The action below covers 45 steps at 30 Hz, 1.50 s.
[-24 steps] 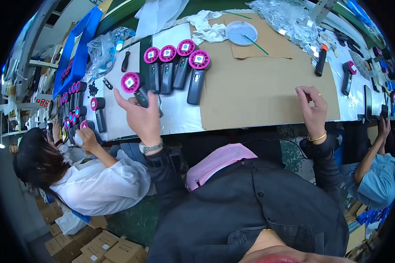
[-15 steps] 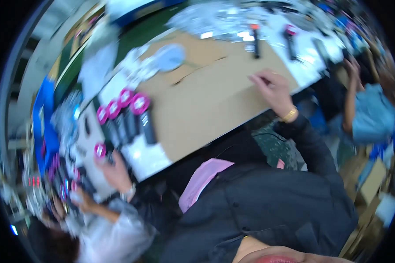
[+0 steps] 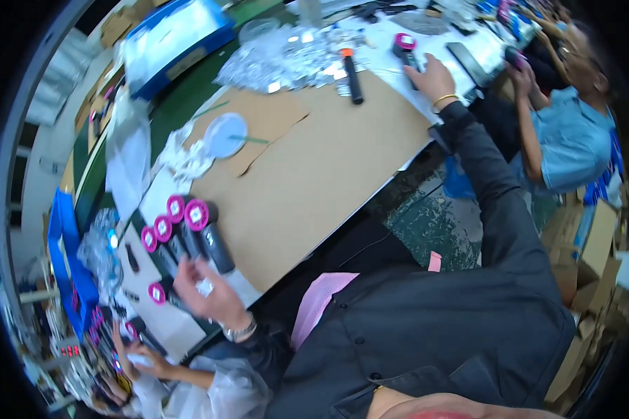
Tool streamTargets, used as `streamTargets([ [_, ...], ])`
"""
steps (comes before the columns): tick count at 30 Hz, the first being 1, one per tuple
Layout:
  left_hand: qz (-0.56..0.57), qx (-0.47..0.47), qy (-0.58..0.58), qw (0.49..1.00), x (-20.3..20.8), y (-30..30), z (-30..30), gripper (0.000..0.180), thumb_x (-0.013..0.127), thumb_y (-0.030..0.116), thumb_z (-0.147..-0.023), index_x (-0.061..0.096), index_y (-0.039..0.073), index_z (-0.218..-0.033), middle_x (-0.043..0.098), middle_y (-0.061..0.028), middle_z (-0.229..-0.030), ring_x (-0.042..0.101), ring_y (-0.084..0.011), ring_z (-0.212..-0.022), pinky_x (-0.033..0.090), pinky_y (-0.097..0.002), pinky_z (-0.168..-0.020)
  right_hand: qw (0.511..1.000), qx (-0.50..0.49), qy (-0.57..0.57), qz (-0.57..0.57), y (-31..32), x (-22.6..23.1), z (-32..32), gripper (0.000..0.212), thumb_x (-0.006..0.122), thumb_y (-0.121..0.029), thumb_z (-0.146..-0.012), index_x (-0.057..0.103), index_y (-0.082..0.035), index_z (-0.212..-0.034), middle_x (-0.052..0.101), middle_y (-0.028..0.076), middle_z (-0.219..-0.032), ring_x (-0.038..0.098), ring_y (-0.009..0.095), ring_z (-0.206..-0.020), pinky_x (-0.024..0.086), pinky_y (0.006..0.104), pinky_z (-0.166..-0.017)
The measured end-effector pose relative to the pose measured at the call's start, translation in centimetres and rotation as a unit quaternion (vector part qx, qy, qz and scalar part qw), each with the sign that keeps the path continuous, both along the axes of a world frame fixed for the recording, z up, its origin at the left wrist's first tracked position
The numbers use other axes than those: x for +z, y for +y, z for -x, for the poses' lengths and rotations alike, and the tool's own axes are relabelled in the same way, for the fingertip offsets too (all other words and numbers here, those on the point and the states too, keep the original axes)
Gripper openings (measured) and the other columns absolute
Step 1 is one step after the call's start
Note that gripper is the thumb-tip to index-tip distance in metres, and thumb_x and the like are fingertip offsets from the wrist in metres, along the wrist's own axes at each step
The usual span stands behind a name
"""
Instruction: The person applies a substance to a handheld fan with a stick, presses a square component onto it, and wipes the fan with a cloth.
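The table [image 3: 386, 59] carries a cardboard sheet [image 3: 314, 181]; past the sheet's right edge lies a lone pink-headed device [image 3: 406, 50], its handle pointing toward the table's near edge. The right hand [image 3: 435, 78], the nearer one, sits at that handle; its grip cannot be told. The left hand [image 3: 206, 292] is loosely spread. In the earlier frame the right hand hovers over the cardboard, apart from the device.

The right hand [image 3: 436, 79] has left the brown cardboard [image 3: 314, 188] for the pink-headed device [image 3: 407, 57] at far right, its fingers now at the handle. The left hand [image 3: 215, 299] has shifted right, nearer the four grouped devices [image 3: 218, 247]. The view has swung rightward.
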State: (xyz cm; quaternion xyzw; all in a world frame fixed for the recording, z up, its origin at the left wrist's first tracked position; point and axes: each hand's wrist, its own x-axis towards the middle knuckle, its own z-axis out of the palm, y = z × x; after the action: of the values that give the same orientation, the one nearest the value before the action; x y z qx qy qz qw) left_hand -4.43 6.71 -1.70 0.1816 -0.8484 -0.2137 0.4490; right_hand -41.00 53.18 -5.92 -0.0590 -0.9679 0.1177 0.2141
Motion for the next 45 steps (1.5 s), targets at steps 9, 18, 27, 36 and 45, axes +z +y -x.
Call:
streamTargets([
  [9,0.127,-0.157,-0.130,0.971,-1.1,2.0,3.1,0.031,0.076,0.008,-0.089,0.069,0.005,-0.119,0.070,-0.0136,-0.104,0.067,-0.0336,-0.092,0.053,-0.0445,-0.080,0.992,0.078,-0.040,0.086,3.2,-1.7,3.5,0.073,0.077,-0.059,-0.086,0.071,-0.001,-0.130,0.078,0.020,-0.104,0.076,0.034,-0.091,0.057,0.0433,-0.080],
  [18,0.236,-0.227,-0.104,0.939,-1.2,2.4,5.6,0.015,0.066,0.013,-0.081,0.064,0.008,-0.094,0.061,-0.0063,-0.091,0.065,-0.0252,-0.084,0.051,-0.0397,-0.072,0.881,0.380,-0.058,0.276,-14.1,5.3,-16.0,0.058,0.082,-0.022,-0.093,0.062,-0.006,-0.146,0.069,0.001,-0.097,0.047,0.001,-0.065,0.040,0.0209,-0.057],
  [27,0.276,-0.224,-0.099,0.929,-0.2,2.8,5.9,0.016,0.066,0.015,-0.079,0.065,0.009,-0.094,0.060,-0.0046,-0.089,0.065,-0.0224,-0.084,0.051,-0.0378,-0.070,0.857,0.494,-0.080,0.124,-21.4,3.2,-21.0,0.064,0.088,-0.023,-0.084,0.063,-0.009,-0.141,0.069,0.006,-0.097,0.051,0.010,-0.061,0.044,0.0271,-0.057],
  [36,0.049,-0.234,-0.092,0.967,-0.9,2.4,6.2,0.037,0.077,0.016,-0.088,0.067,0.004,-0.122,0.068,-0.0109,-0.114,0.066,-0.0325,-0.099,0.054,-0.0432,-0.082,0.841,0.499,-0.128,0.167,-23.8,3.7,-22.1,0.056,0.086,-0.028,-0.086,0.065,-0.007,-0.134,0.070,0.009,-0.100,0.060,0.021,-0.065,0.050,0.0349,-0.061],
  [45,0.019,-0.196,-0.100,0.975,-0.7,3.2,8.5,0.039,0.083,0.022,-0.087,0.073,0.005,-0.120,0.066,-0.0161,-0.120,0.061,-0.0366,-0.109,0.050,-0.0456,-0.091,0.859,0.509,0.014,0.055,-23.7,6.3,-13.0,0.049,0.082,-0.028,-0.090,0.065,-0.006,-0.130,0.072,0.012,-0.103,0.071,0.034,-0.088,0.054,0.0417,-0.074],
])
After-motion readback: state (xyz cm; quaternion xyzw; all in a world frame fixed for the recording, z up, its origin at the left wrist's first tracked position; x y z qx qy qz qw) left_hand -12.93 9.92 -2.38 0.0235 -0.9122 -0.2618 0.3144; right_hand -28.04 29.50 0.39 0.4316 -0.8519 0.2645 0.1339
